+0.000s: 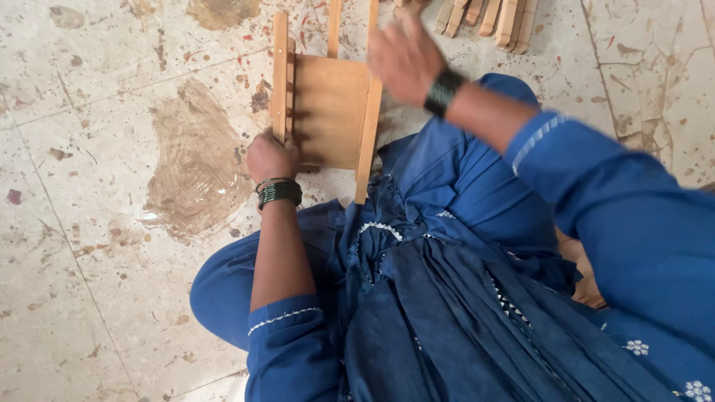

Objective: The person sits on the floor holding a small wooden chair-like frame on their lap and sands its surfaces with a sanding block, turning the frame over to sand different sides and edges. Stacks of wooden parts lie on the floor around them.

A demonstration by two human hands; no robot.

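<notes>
Grip: left hand [272, 158] clenched on the wooden frame's [328, 112] left rail; right hand [406, 56] blurred, raised above it, fingers loosely spread.
Frame: smooth pale slats, rectangular, on stained stone floor [112, 223].
Far edge: loose wooden strips [488, 18].

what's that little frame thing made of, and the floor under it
Frame piece: looks like bare, unfinished wood, pale tan with visible grain and no gloss. Floor: seems to be polished stone or terrazzo slabs, given speckled cream surface, thin joints and cracks, with brown stains.
</notes>
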